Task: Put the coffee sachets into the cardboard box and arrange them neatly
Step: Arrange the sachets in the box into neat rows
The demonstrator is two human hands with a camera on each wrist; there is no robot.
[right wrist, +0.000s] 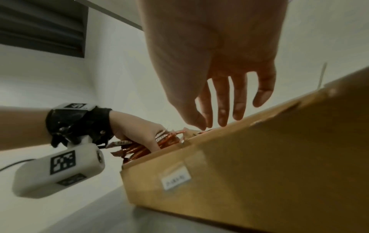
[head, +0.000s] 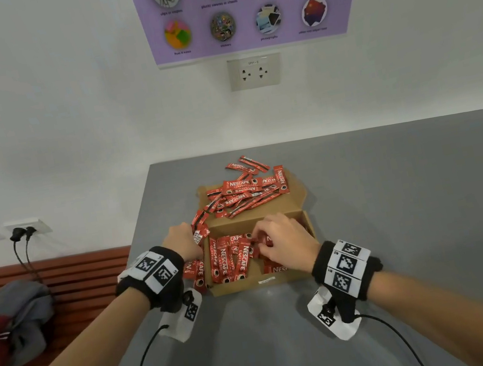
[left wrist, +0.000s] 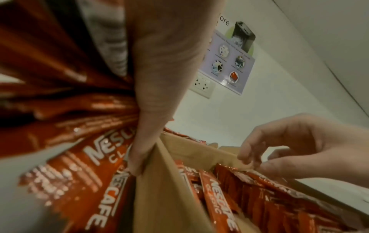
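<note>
Several coffee sachets [head: 228, 259] are noted inside the cardboard box [head: 239, 285], stood roughly side by side w/ long axes running front-to-back; those on the right side lie less orderly. A loose pile of sachets [head: 247, 193] is seen on the box flap, beyond the box, away from both hands. A bundle of sachets [head: 199, 233] is gripped by the left hand [head: 181, 240] at the box's left wall, fingers curled round it. A sachet inside the box is pinched by the right hand [head: 282, 238] betw. thumb and fingertips [right wrist: 201, 121], remaining fingers extended downward; wrist held above the near wall. Right hand is nearer the boxed row; left is nearer the bundle. Next move is judged as aligning the pinched sachet parallel w/ its neighbours. Table [head: 396, 188] is grey.
</note>
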